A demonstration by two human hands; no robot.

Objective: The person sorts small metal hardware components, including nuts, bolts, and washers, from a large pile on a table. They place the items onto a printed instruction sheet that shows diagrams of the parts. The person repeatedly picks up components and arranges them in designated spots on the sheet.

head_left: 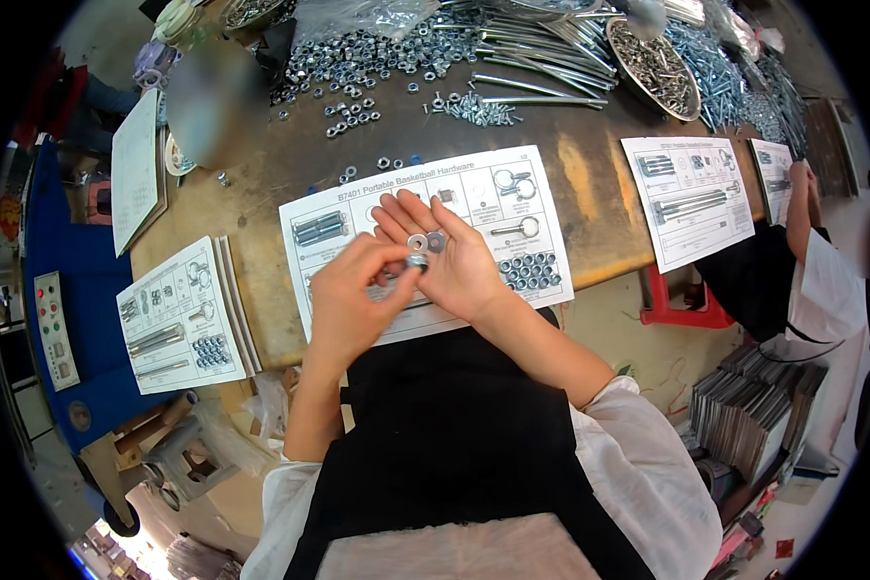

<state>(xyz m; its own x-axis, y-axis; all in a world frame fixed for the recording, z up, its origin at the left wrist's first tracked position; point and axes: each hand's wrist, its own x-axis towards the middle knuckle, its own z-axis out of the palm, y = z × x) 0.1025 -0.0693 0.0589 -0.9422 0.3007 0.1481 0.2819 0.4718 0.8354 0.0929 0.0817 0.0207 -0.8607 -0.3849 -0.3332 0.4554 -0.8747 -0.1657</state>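
My left hand (353, 300) pinches a small shiny metal nut (416, 263) between thumb and fingers, just over my right palm. My right hand (464, 271) is turned palm up and slightly cupped, its fingers stretched out. Two flat metal washers (436, 242) lie in it near the base of the fingers. Beneath both hands is a printed hardware sheet (309, 256) with pictures of bolts, nuts and ring pins; the hands cover its middle. A few loose nuts (384, 163) sit just beyond the sheet's far edge.
Across the worn table (232, 217) lie heaps of nuts (358, 72), long bolts (541, 58) and small screws (483, 111), plus a metal bowl of hardware (652, 72). More printed sheets (686, 203) lie right and left. A co-worker (802, 261) is at the right, near a red stool (681, 304).
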